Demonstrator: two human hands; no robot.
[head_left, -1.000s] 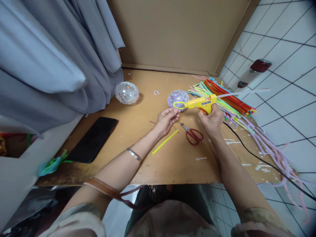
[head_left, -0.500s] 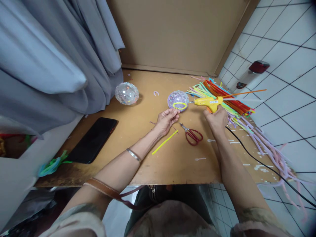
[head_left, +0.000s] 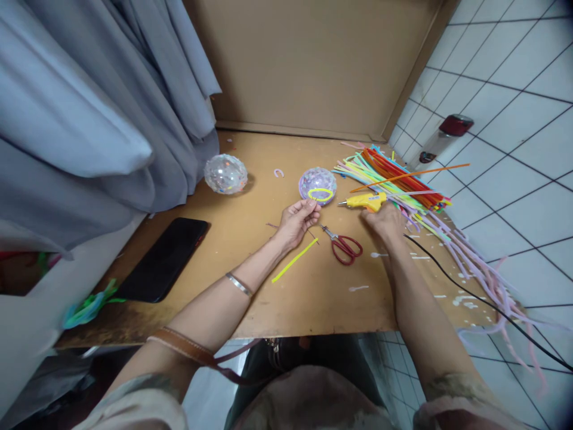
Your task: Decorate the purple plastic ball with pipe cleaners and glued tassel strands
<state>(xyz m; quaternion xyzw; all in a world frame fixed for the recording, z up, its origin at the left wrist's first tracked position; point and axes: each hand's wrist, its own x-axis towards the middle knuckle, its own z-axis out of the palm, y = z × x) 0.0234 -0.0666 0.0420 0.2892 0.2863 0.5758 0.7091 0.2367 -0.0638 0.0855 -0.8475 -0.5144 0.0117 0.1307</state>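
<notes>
Pinched between the fingertips of my left hand (head_left: 299,222) is a yellow pipe cleaner loop (head_left: 332,194), held in front of a clear ball with a lilac covering (head_left: 316,175). Whether the loop touches that ball I cannot tell. My right hand (head_left: 387,220) is closed around the handle of a yellow glue gun (head_left: 362,202), its metal tip pointing left, apart from the loop. Red-handled scissors (head_left: 344,247) lie between my hands, and a straight yellow pipe cleaner piece (head_left: 294,260) rests below my left hand.
A second clear ball (head_left: 225,174) stands at the back left, with a black phone (head_left: 163,259) nearer me. Bundled coloured pipe cleaners (head_left: 394,173) lie at the right. A black cord (head_left: 452,269) runs off the right side of the wooden table (head_left: 313,310).
The glue gun has moved down and away from the lilac ball and loop, with my right hand. My left hand keeps its pinch on the loop. The whole view has shifted slightly.
</notes>
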